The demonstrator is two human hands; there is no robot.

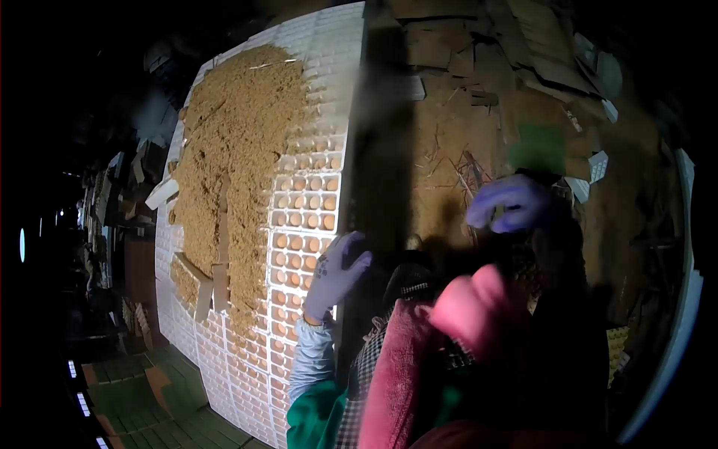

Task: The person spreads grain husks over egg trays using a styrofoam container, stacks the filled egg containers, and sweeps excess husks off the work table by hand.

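My left hand (336, 278), in a pale purple glove, hovers at or rests on the right edge of the white cell trays (342, 196). Its fingers and thumb are apart, with nothing visible between them. Many tray cells hold round brown, plug-like pieces (313, 202). Out to the right, my right hand (512, 203) wears the same kind of glove and is raised above the brown floor. Its fingers curve loosely away from the thumb, slightly blurred, and I see nothing in them. Loose tan granular material (239, 127) lies heaped across the trays, left of my left hand.
Narrow boards (202, 295) stick out of the heap. Green stacked blocks (142, 396) stand at lower left. Flattened cardboard (441, 49) and twig-like scraps (470, 172) litter the floor. A pink cloth (400, 374) hangs close in front of my body.
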